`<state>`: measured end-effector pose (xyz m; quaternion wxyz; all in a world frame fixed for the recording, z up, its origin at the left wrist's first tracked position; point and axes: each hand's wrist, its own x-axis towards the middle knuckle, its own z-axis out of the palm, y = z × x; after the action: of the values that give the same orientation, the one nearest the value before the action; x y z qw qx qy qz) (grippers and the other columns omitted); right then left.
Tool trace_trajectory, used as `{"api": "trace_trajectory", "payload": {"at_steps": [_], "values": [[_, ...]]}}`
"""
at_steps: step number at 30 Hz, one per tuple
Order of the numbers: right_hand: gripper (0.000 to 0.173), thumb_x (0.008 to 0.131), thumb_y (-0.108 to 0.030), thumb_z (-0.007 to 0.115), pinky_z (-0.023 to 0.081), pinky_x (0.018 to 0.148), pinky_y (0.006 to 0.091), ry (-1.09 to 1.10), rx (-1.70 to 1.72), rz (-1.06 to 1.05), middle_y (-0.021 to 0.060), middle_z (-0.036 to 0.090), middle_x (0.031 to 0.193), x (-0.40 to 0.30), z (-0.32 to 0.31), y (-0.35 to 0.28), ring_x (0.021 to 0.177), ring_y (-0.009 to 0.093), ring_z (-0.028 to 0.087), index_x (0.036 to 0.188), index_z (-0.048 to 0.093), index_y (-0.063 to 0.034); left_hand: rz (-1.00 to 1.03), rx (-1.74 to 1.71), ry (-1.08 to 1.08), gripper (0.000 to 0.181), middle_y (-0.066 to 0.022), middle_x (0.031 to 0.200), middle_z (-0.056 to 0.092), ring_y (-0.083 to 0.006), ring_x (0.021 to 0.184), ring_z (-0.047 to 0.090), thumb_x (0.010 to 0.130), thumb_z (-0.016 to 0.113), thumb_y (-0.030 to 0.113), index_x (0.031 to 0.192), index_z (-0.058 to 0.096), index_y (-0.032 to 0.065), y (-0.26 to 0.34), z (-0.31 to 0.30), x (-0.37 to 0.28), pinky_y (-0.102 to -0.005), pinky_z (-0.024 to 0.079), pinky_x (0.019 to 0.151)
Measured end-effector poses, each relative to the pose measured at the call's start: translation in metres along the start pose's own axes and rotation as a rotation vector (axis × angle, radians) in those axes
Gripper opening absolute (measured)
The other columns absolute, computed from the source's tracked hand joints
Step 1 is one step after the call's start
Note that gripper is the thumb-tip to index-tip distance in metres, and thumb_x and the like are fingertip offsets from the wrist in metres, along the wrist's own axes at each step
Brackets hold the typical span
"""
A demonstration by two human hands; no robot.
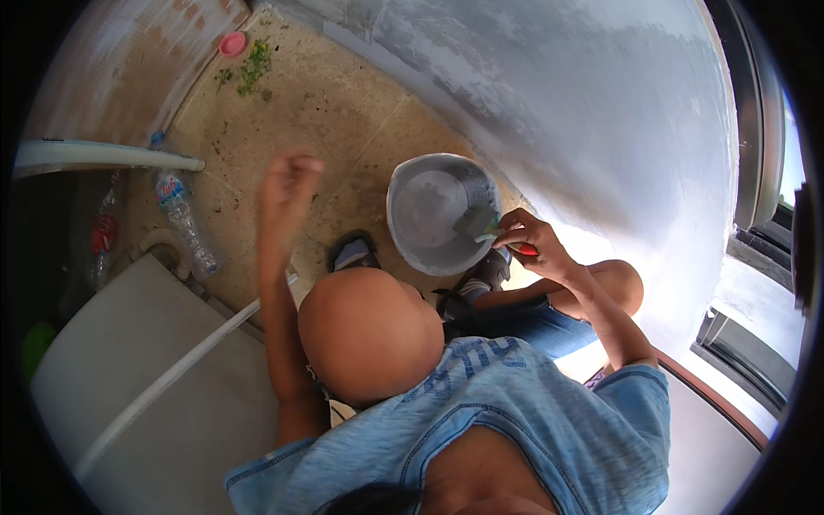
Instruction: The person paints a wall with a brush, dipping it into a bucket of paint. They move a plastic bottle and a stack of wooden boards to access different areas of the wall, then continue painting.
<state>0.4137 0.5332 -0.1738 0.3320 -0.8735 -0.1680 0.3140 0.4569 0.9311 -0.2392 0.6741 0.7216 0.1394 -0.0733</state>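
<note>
My right hand [537,244] grips a hand tool [519,247] by its handle, which has a red end. The tool's wide, flat greenish end [475,221] reaches over the inside of a round grey bucket [407,251], near its right side. Some greyish residue coats the bucket's inner wall and bottom. My left hand [293,177] is raised to the left of the bucket, apart from it, with its fingers curled. It is motion-blurred, and no object shows in it.
The bucket stands on a dirty tan floor [347,109] beside a grey-white wall [579,116]. Plastic bottles [187,222], a white pipe [109,154] and a thin white rod [174,376] lie to the left. Farther off are green leaves [255,66] and a pink lid [232,44].
</note>
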Motion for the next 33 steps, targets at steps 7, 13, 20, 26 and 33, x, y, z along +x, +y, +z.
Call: {"api": "trace_trajectory", "payload": {"at_steps": [7, 13, 20, 26, 33], "values": [[0.042, 0.064, 0.017, 0.062, 0.053, 0.086, 0.0374, -0.207, -0.187, -0.020, 0.0118, 0.055, 0.117, -0.010, -0.011, 0.008, 0.107, 0.029, 0.059, 0.097, 0.070, -0.0081, -0.231, 0.026, -0.394, 0.037, -0.0104, 0.103, 0.066, -0.0176, 0.096, 0.062, 0.091, 0.066, 0.028, 0.115, 0.061, 0.0002, -0.089, 0.067, -0.013, -0.0310, 0.048, 0.084], [0.034, 0.069, 0.014, 0.065, 0.052, 0.082, 0.0353, -0.210, -0.170, 0.036, 0.0113, 0.058, 0.115, -0.013, -0.026, -0.010, 0.099, 0.026, 0.062, 0.095, 0.069, -0.0070, -0.335, -0.192, -0.423, 0.028, -0.0089, 0.101, 0.064, -0.0155, 0.094, 0.060, 0.092, 0.065, 0.026, 0.103, 0.060, 0.0008, -0.099, 0.078, -0.019, -0.0293, 0.047, 0.082], [0.013, 0.086, 0.001, 0.066, 0.054, 0.076, 0.0295, 0.263, 0.399, 0.248, 0.0073, 0.065, 0.090, 0.009, 0.002, -0.004, 0.086, 0.017, 0.065, 0.099, 0.066, 0.0014, -0.326, -0.168, -0.482, 0.021, -0.0008, 0.097, 0.059, -0.0104, 0.088, 0.053, 0.095, 0.062, 0.027, 0.098, 0.056, 0.0077, -0.110, 0.086, -0.013, -0.0258, 0.043, 0.076], [0.013, 0.092, -0.006, 0.062, 0.058, 0.071, 0.0288, 0.480, 0.614, 0.525, 0.0101, 0.069, 0.086, 0.001, 0.033, 0.030, 0.075, 0.016, 0.068, 0.101, 0.064, 0.0034, -0.367, -0.123, -0.490, 0.019, -0.0007, 0.098, 0.058, -0.0106, 0.088, 0.052, 0.096, 0.061, 0.027, 0.099, 0.053, 0.0098, -0.113, 0.088, -0.010, -0.0276, 0.046, 0.073], [0.010, 0.092, -0.003, 0.061, 0.058, 0.069, 0.0271, 0.552, 0.463, 0.419, 0.0101, 0.069, 0.086, 0.000, 0.014, 0.014, 0.075, 0.016, 0.069, 0.099, 0.064, 0.0040, -0.262, -0.210, -0.367, 0.021, -0.0014, 0.079, 0.052, -0.0094, 0.068, 0.042, 0.096, 0.058, 0.026, 0.095, 0.054, 0.0052, -0.123, 0.074, -0.005, -0.0273, 0.039, 0.061]]}}
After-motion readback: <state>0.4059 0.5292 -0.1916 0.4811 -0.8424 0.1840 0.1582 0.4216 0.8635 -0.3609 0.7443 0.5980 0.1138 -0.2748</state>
